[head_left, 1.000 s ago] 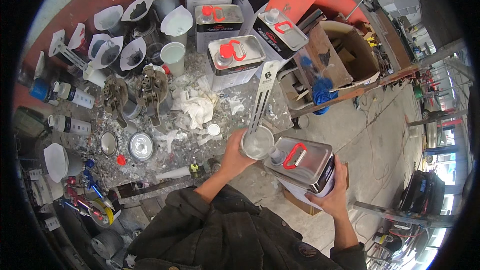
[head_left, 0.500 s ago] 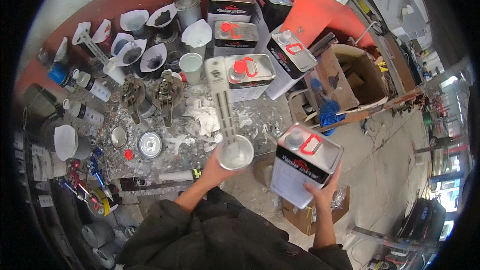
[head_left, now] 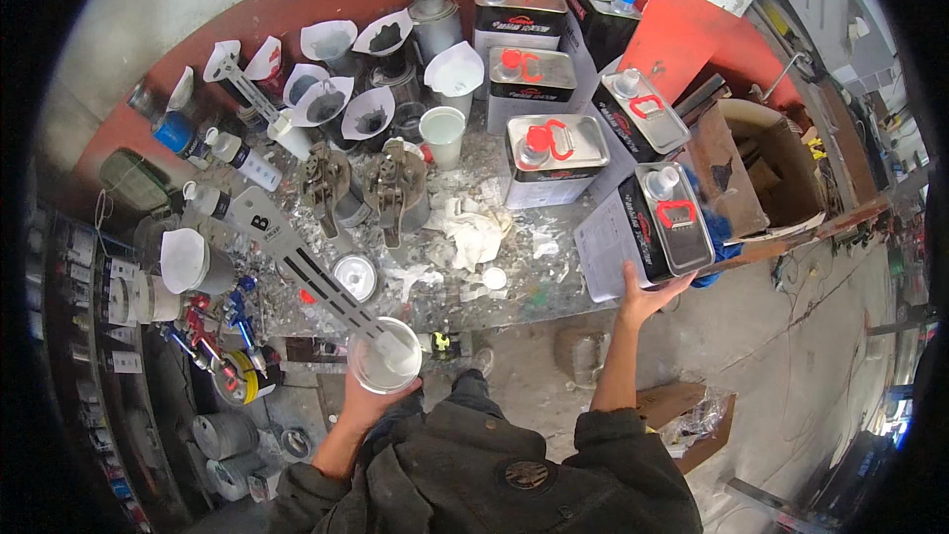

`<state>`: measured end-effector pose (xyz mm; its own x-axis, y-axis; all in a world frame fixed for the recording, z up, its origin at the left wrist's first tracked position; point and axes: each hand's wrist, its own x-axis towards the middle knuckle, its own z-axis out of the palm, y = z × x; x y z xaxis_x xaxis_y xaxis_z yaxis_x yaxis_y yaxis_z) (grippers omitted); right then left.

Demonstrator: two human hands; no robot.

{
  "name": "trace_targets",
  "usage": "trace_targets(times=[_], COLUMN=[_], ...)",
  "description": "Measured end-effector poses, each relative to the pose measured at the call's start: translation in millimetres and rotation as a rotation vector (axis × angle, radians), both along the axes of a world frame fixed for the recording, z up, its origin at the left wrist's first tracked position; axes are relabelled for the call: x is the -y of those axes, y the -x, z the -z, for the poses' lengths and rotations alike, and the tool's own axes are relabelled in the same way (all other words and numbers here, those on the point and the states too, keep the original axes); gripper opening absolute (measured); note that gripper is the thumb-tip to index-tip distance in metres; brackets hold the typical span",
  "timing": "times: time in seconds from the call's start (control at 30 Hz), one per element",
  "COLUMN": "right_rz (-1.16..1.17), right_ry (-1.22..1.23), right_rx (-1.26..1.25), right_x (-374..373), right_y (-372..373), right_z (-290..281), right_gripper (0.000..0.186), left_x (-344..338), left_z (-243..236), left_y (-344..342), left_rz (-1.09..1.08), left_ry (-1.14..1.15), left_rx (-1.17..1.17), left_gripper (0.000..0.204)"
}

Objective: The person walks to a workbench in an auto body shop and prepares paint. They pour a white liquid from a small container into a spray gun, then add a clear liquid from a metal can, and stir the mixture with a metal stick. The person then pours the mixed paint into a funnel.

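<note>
My left hand (head_left: 381, 400) is wrapped around a mixing cup (head_left: 362, 366) with whitish liquid, held in front of the bench. A long slotted stir stick (head_left: 314, 279) stands tilted in the cup, leaning to the upper left. To the right, my right hand (head_left: 654, 299) grips the lower side of a rectangular metal can (head_left: 605, 249), which has a red handle and a pale cap. That can is at the bench's front right corner; whether its base rests fully there is hidden. Just behind it are a red-capped can (head_left: 534, 186) and another pale-capped can (head_left: 618, 109).
A paint-stained bench (head_left: 534, 302) bears a crumpled white cloth (head_left: 467, 229), a round lid (head_left: 356, 277) and two paint spray-gun-like metal clamps (head_left: 398, 188). Several paper-lined cups (head_left: 326, 99) stand behind. An open cardboard box (head_left: 727, 173) is at the right. Spray guns (head_left: 203, 331) hang at the left.
My right hand has brought the metal can from the air in front of the bench to its front right corner. My left hand has drawn the cup and stick back and left.
</note>
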<state>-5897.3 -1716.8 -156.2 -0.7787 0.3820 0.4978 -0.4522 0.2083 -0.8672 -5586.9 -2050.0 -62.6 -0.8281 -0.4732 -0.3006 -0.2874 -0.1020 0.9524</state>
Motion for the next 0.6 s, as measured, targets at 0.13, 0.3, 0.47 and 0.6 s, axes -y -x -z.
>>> trace_targets(times=[0.13,0.3,0.47,0.6], right_rz=[0.003,0.090,-0.155,-0.856], right_ry=[-0.129,-0.258,-0.142,-0.233], right_rx=[0.013,0.121,0.085,0.446], right_x=[1.7,7.3,67.8,165.1], right_y=[-3.5,-31.3,-107.8,-157.4], right_z=[15.0,-20.5,-118.6,-188.8], right_gripper=[0.135,0.118,0.081,0.065], left_x=[15.3,28.2,55.5,67.9], left_z=[20.0,-10.2,12.7,47.8], left_y=[-11.2,3.7,10.0,6.6], left_rz=[0.040,0.181,0.454,0.614], left_ry=[0.041,-0.074,0.070,0.070], left_rx=[-0.020,-0.131,-0.086,-0.258], left_gripper=[0.097,0.096,0.097,0.093])
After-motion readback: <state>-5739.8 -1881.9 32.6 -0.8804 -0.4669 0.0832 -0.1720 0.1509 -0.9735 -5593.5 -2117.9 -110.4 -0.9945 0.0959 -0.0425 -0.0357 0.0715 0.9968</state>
